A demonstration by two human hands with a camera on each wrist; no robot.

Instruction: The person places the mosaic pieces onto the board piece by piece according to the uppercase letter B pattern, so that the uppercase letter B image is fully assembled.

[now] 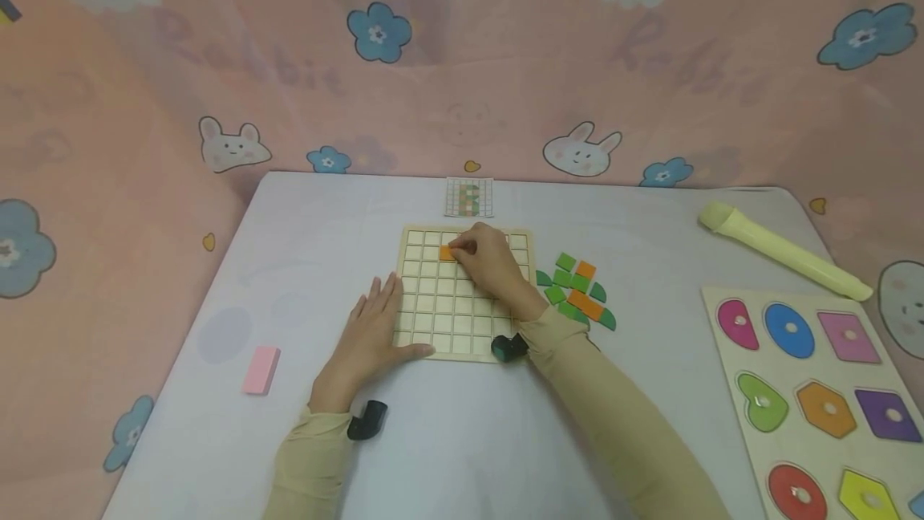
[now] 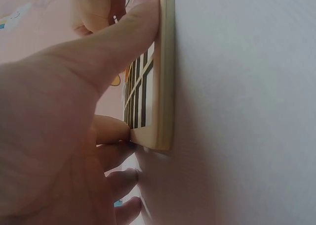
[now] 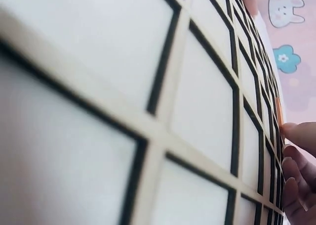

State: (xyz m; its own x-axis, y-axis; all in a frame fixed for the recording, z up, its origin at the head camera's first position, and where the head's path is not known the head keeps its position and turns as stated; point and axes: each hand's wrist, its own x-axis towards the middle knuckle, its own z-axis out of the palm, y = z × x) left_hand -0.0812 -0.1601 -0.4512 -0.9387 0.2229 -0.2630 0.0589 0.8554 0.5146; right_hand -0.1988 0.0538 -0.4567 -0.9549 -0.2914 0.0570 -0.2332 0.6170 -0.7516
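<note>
A wooden grid board [image 1: 426, 357] lies on the white table. My left hand [image 1: 374, 335] rests along its left side, fingers spread and thumb over the front edge; in the left wrist view the thumb [image 2: 133, 29] lies on the frame. Over the board's far rows, my right hand [image 1: 491, 263] pinches an orange square tile [image 1: 446, 253] at its right edge. The right wrist view has the orange tile [image 3: 279, 111] standing out at the grid, at the fingertips. Right of the board lie loose green tiles [image 1: 561, 278] and orange tiles [image 1: 585, 305].
A small pattern card [image 1: 469, 197] lies beyond the board. At the left is a pink block [image 1: 261, 370]. On the right are a pale yellow scoop-ended stick [image 1: 787, 251] and a shape puzzle board [image 1: 783, 343] with coloured knobbed pieces. A printed pink cloth [image 1: 462, 62] hangs behind the table.
</note>
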